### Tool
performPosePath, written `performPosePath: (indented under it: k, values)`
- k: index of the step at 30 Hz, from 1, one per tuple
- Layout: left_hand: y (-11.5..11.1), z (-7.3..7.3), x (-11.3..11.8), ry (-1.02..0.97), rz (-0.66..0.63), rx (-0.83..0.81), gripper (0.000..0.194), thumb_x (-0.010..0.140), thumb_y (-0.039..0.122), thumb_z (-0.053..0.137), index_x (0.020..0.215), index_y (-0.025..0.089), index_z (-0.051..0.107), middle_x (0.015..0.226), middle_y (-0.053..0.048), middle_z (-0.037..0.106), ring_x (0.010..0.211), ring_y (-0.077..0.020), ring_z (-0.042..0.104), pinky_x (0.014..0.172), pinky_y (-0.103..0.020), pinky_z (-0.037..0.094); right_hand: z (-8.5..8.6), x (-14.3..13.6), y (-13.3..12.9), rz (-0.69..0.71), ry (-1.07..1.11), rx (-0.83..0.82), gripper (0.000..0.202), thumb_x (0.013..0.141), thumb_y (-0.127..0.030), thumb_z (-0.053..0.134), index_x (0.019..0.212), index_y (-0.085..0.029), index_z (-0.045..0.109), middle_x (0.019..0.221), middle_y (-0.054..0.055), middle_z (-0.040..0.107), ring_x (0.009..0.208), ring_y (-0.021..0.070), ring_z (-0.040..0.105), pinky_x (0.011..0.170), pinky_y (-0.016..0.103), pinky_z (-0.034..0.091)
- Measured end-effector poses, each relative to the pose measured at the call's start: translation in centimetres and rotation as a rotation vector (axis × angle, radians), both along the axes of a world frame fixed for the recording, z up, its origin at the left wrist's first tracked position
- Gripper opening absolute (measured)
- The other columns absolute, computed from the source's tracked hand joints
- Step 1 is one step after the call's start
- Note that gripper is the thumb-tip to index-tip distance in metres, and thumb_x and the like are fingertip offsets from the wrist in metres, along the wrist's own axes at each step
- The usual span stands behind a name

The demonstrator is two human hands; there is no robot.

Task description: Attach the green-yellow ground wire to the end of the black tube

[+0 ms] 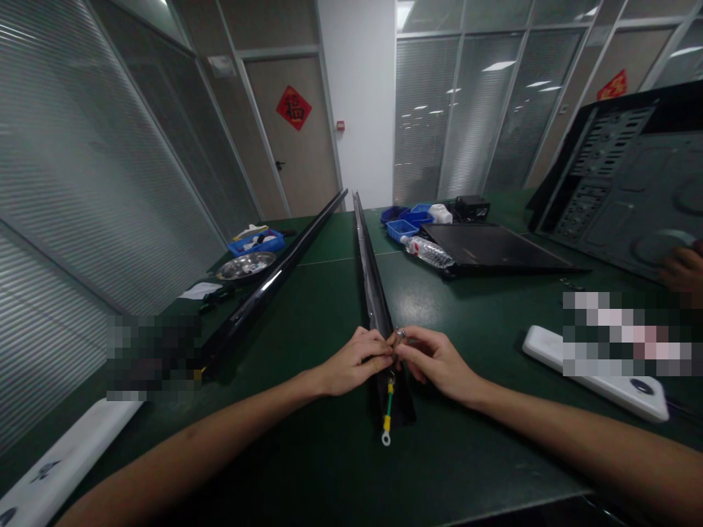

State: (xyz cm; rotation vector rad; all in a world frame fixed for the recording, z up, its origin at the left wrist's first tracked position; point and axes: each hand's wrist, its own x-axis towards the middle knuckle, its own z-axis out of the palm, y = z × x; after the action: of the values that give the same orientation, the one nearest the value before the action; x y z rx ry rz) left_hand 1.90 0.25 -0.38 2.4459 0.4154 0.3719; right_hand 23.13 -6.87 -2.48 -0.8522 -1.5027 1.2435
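From the head view, appears to be at close finger work on the near end of a long black channel-shaped strip (373,278), lying lengthwise down the middle of the green-topped table (307,300), from near the front edge towards the far edge. With the left hand (351,362), presses onto the strip from its left side, thumb and fingers bent in narrow; with the right hand (442,366), closes thumb and fingers in a narrow pinch just beside the left fingertips, near a small shiny piece (400,334). Cannot tell, at this size, what exactly is pinched between the fingers of either hand. Just on the near side of the fingers, see a short green wire with yellow sleeves and a metal ring terminal (389,402), stretched towards the front edge of the table. Judging by the closely set fingertips, looks like a step of handling or adjusting small parts, far from complete as far as can be judged. Calls next for a steady left-hand press on the strip, fine fingertip control on the right, and care not to snag or twist the wire. Towards the left edge of the table, see a second long black strip (263,289), set apart and slanting towards the far edge.
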Motion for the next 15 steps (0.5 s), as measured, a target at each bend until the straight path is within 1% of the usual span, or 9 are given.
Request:
performPosePath:
  k: [7,13,15]
  values:
    - [-0.08,0.07,0.04,-0.001,0.01,0.012,0.035,0.108,0.04,0.041,0.101,0.019,0.068,0.101,-0.004,0.068,0.101,-0.0216,0.056,0.097,-0.036,0.033,0.34,-0.03,0.13,-0.012,-0.019,0.008,0.033,0.096,-0.049,0.065,0.102,-0.017,0.064,0.074,-0.002,0.06,0.048,0.0064,0.047,0.042,0.018,0.037]
    - [-0.1,0.05,-0.04,-0.005,0.005,0.027,0.032,0.107,0.039,0.045,0.1,0.019,0.068,0.101,-0.005,0.068,0.102,-0.0225,0.056,0.097,-0.036,0.033,0.15,-0.13,-0.3,-0.018,-0.052,0.019,0.032,0.097,-0.047,0.065,0.104,-0.016,0.066,0.074,-0.001,0.061,0.05,0.0072,0.048,0.044,0.019,0.04]
    - [-0.17,0.1,-0.07,-0.018,0.017,0.018,0.031,0.107,0.039,0.046,0.1,0.019,0.069,0.103,-0.005,0.068,0.103,-0.022,0.057,0.096,-0.036,0.033,0.78,-0.19,-0.21,-0.051,-0.099,0.035,0.029,0.097,-0.044,0.065,0.106,-0.017,0.068,0.077,0.001,0.063,0.055,0.0095,0.052,0.047,0.02,0.043]
